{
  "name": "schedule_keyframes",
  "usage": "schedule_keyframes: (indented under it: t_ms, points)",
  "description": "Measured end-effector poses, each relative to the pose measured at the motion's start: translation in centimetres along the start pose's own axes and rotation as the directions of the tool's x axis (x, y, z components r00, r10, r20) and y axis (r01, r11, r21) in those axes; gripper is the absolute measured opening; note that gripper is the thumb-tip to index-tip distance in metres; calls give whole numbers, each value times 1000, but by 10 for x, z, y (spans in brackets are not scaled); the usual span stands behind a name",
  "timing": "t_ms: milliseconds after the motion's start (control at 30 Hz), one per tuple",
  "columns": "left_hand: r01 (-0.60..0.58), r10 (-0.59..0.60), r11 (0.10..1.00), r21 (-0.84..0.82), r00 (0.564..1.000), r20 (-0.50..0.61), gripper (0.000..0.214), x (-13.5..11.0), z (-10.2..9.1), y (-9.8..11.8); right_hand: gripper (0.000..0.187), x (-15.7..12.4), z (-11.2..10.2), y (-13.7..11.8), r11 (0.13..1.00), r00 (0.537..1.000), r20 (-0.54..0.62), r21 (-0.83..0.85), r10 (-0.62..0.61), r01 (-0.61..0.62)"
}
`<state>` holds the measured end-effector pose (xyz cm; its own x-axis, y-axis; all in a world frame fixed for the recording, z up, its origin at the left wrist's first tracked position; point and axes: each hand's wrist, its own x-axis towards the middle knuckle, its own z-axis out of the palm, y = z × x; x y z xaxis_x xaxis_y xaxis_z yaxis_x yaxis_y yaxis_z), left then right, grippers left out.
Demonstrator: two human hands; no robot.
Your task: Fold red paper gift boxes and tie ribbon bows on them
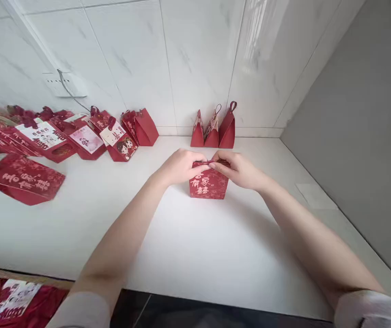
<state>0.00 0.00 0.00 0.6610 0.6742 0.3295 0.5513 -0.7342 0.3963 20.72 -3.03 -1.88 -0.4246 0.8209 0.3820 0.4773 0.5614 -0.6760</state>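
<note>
Red printed card forms the tapering gift box (pixel 210 187) between two bare hands, which I follow from a distance through the head camera. The box stands upright on the smooth white countertop (pixel 195 255). The left hand (pixel 182 167) pinches its top edge from one side and the right hand (pixel 239 169) from the other, each narrowed to thumb and fingers, the tips nearly meeting mid-ridge. A sliver of dark red shows there; ribbon or card, I cannot tell. I judge that the paired pinch keeps the sloping panels together while the flat base carries the weight. Pale Chinese characters decorate the near panel.

Behind, before the glossy, grey-veined wall tiles (pixel 198 68), three wedge-shaped boxes (pixel 227 135) stand in a row, plain red ends facing me, slim loops rising from two. Their place at the wall, I judge, spares them a knock from the forearms. At left, more boxes crowd together, hung with white tags (pixel 116 134) printed with cartoon figures. Nearer, a lettered box (pixel 24 178) sits at an angle; whether it stands or lies, I cannot tell.
</note>
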Motion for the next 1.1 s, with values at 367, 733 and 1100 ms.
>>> schedule_keyframes:
  t_ms: [367, 733, 1100]
  points:
    - [69, -69, 997, -31, 997, 30, 22, -1, -1, 4, 19, -2, -1, 3, 996, 996, 67, 72, 53, -58]
    - [104, -101, 993, -64, 994, 43, 23, -1, -4, 6, 14, -3, -4, 3, 997, 994, 98, 61, 39, -45]
    - [38, -37, 999, -10, 996, 83, 26, -1, -7, 5, 6, -4, -5, 4, 998, 994, 105, -61, 4, 2]
